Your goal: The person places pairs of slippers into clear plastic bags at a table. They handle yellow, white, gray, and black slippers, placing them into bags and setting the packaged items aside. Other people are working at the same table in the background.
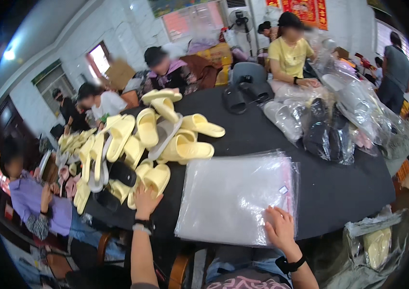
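Observation:
At the near edge of a heap of pale yellow slippers, my left hand (146, 202) has its fingers and thumb around the heel end of a yellow slipper (157, 177). Another yellow slipper lies right beside it, and black slippers (123, 173) and grey slippers (165, 137) are mixed into the heap. My right hand (280, 227) rests with fingers apart on the right near part of a stack of clear plastic bags (228, 197). This stack lies flat in front of me, with a small white-and-blue sticker near its right edge.
A black cloth covers the table (344, 190). Bagged grey slippers (284, 118) and bagged black slippers (327, 130) pile up at the right. Loose black slippers (243, 96) sit at the far side. Several people work around the table. A sack (378, 245) stands at lower right.

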A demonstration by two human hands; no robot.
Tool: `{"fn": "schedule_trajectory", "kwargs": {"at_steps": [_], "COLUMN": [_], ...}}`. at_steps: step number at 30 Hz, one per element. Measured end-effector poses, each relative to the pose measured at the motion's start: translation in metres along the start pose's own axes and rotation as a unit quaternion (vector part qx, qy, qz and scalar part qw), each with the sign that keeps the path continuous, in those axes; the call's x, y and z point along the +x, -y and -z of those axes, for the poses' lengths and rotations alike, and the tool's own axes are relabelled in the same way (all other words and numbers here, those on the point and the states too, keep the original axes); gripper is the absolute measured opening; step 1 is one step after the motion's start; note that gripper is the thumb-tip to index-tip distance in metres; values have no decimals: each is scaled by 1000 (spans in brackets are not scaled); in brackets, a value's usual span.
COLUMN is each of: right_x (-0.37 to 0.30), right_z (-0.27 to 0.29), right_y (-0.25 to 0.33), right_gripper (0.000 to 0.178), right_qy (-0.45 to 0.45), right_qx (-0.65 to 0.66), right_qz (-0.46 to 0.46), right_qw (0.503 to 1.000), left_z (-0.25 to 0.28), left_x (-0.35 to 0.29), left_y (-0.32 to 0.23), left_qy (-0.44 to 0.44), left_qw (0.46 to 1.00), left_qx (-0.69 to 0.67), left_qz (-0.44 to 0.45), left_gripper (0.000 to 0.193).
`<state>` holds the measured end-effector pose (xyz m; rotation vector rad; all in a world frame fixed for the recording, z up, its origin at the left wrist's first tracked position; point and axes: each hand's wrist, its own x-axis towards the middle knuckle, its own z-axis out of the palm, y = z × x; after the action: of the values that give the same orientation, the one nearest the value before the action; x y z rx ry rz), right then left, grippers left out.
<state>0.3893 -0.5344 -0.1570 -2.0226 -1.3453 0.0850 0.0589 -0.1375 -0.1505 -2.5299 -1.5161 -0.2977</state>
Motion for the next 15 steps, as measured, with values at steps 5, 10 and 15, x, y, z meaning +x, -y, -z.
{"fn": "schedule_trajectory", "kwargs": {"at_steps": [5, 10, 15], "right_x": [1, 7, 1], "right_z": [12, 41, 51], "right_y": [12, 39, 2], "right_gripper": [49, 51, 61], "right_qy": [5, -29, -123], "right_qx": [-57, -71, -81], "right_qz": [35, 85, -25], "right_qw": [998, 993, 989], "left_z": [26, 17, 10], "left_x": [-42, -73, -86], "left_y": [-50, -83, -97], "left_qy": [41, 184, 167], "left_qw": [951, 843, 848], "left_qx": [-304, -505, -503], "left_qz": [-27, 22, -7], "left_gripper": [62, 67, 70]}}
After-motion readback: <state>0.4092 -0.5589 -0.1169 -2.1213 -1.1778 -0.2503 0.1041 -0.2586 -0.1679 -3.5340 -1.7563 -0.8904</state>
